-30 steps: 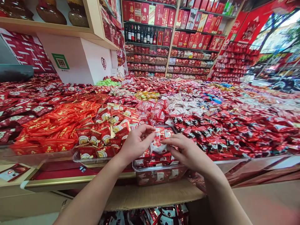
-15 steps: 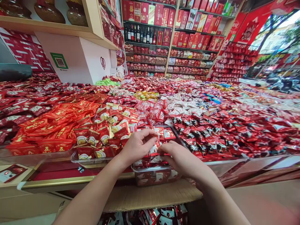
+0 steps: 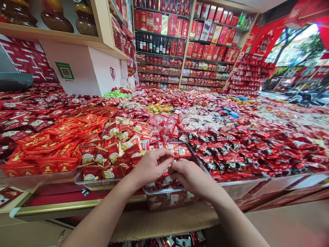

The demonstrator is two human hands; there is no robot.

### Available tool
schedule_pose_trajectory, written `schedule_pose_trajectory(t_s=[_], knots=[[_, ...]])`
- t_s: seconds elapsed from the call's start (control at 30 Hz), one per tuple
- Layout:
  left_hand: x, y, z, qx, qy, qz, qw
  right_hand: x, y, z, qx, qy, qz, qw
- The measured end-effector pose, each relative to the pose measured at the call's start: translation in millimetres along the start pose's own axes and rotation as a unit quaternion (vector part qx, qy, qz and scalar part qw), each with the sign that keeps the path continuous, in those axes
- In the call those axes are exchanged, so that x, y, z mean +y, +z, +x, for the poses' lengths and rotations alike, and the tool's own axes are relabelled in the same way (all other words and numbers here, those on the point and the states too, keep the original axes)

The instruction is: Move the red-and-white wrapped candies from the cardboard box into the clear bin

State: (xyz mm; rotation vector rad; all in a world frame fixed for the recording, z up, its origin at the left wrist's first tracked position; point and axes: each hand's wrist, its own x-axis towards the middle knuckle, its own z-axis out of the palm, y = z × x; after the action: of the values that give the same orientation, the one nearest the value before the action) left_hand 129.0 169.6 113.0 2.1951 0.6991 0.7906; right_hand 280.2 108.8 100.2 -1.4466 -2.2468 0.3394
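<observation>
A clear plastic bin of red and white candy packets stands in front of me. Over its left part is my left hand, fingers curled with thumb and fingertips close together. My right hand is bent over the right part of the bin, its fingers closed and near the left fingertips. Whatever lies between the fingers is too hidden to make out. Durian candy packets fill the bin to the left, and dark red wrapped candies lie to the right.
Below the bin is a cardboard flap, with more packets in a box under it. Orange-red packets are heaped at the left. A white pillar and shelves of boxes and bottles rise behind.
The view has tilted up slightly, so more of the upper shelves shows. Both hands keep nearly the same pose over the bin, with the right fingertips slightly nearer the left hand.
</observation>
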Motion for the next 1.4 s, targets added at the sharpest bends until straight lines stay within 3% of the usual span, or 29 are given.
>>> schedule_pose_trajectory(t_s=[0.17,0.33,0.77,0.97,1.13,1.23,1.3,1.4], knots=[[0,-3.9,-3,-0.057,-0.030,0.006,0.998,-4,-2,-1,-0.017,0.034,0.043,0.998],[-5,-4.8,-6,-0.130,-0.045,-0.003,0.990,3,-1,-4,0.007,0.046,0.072,0.996],[10,-2.7,-8,-0.149,-0.063,0.059,0.985,6,-8,-7,-0.035,0.069,0.059,0.995],[7,-5.4,-7,-0.106,-0.041,0.061,0.992,5,-10,-9,-0.026,0.052,0.066,0.996],[10,-9.6,-2,-0.049,-0.035,0.047,0.997,8,-12,-9,0.091,0.057,0.025,0.994],[12,-10.3,-2,-0.025,-0.023,0.035,0.999,9,-16,-10,0.122,0.074,-0.017,0.990],[11,-9.6,-1,-0.010,-0.020,0.016,1.000,9,-19,-13,0.100,0.096,-0.052,0.989],[5,-7.6,0,0.006,-0.029,-0.054,0.998,11,-22,-17,0.000,0.142,-0.122,0.982]])
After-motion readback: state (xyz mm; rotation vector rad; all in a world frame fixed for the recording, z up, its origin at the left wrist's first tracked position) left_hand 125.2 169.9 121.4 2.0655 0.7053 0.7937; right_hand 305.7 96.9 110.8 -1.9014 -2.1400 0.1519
